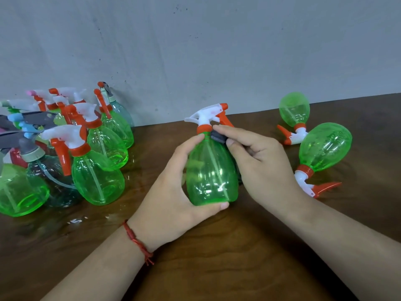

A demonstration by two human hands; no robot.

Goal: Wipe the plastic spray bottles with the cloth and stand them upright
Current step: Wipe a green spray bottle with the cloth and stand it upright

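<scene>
Forearms reach over the wooden table (pixel 217 270), with a green spray bottle (pixel 211 170) gripped mid-wipe at the centre.

On the left, the cluster of upright bottles (pixel 97 181) stands crowded, so a careless placement could topple several. The left hand (pixel 171 192) curls round the held bottle's body, thumb under its base. The right hand (pixel 262 166) pinches a small dark cloth (pixel 218 136) against the neck, just below the orange collar. Two lying green bottles (pixel 324 146) wait near the right wrist, where a sweeping elbow might roll them. Glossy, wet-looking patches (pixel 76 220) on the table suggest the smooth plastic could slip in the grip, and the little cloth may miss much of the body.
</scene>
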